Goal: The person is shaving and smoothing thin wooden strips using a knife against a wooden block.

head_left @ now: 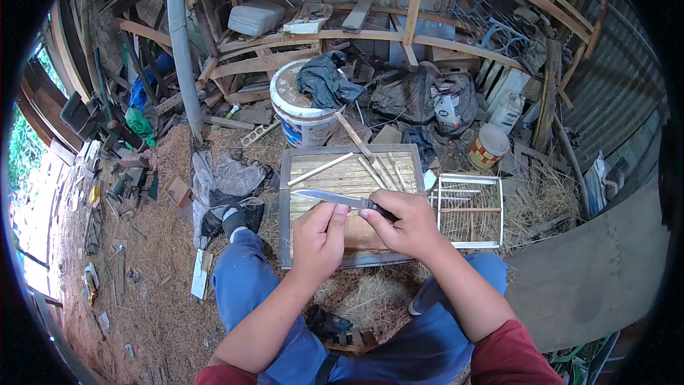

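My right hand (407,222) is closed around the dark handle of a knife (329,196). The long, narrow blade points left across the middle of the view. My left hand (319,237) is closed just below the blade, its thumb raised against the lower edge. What its fingers hold, if anything, is hidden. Both hands are above a low, grey-rimmed worktable (285,222) with a slatted wooden top. Thin wooden sticks (320,170) lie on its far half. Right of the table stands a small slatted frame (501,214) of pale strips, like a cage.
Behind the table is a large white bucket (285,103) with black plastic (324,82) on top. A smaller yellow-and-red bucket (489,147) is at the right. Grey sheeting (591,271) lies at the lower right. Shavings, scraps and a crumpled plastic sheet (224,177) litter the ground leftward.
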{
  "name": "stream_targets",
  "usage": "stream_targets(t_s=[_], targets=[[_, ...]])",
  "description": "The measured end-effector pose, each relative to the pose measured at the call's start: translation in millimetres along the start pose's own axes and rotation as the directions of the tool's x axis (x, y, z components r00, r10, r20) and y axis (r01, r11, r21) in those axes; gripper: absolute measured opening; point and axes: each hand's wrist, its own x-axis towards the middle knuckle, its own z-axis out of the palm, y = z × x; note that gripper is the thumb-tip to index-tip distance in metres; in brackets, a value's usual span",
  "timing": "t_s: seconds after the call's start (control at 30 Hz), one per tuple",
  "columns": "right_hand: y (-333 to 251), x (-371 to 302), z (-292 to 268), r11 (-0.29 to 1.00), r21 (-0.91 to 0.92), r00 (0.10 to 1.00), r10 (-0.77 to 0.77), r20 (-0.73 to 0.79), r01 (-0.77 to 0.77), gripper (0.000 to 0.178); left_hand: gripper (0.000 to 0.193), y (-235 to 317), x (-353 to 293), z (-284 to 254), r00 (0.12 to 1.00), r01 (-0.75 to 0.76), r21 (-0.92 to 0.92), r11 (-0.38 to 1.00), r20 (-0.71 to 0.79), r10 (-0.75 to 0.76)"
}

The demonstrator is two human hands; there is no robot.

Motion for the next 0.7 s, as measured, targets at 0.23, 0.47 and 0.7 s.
stream_targets(t_s=[0.23, 0.47, 0.7], targets=[[-1, -2, 5, 0.999, -0.026, 0.998, -0.037, -0.057, 0.036, 0.024, 0.021, 10, -2, -3, 0.999, 0.018, 0.059, 0.998, -0.034, -0.016], [-4, -1, 5, 0.994, -0.080, 0.989, -0.086, -0.118, 0.077, 0.028, 0.022, 5, -5, 1, 0.998, 0.032, 0.038, 0.999, -0.057, -0.029], [-4, -2, 4, 0.999, -0.041, 0.999, -0.013, -0.032, 0.011, 0.027, 0.021, 1, -6, -1, 1.000, 0.005, 0.037, 0.999, -0.008, -0.004]])
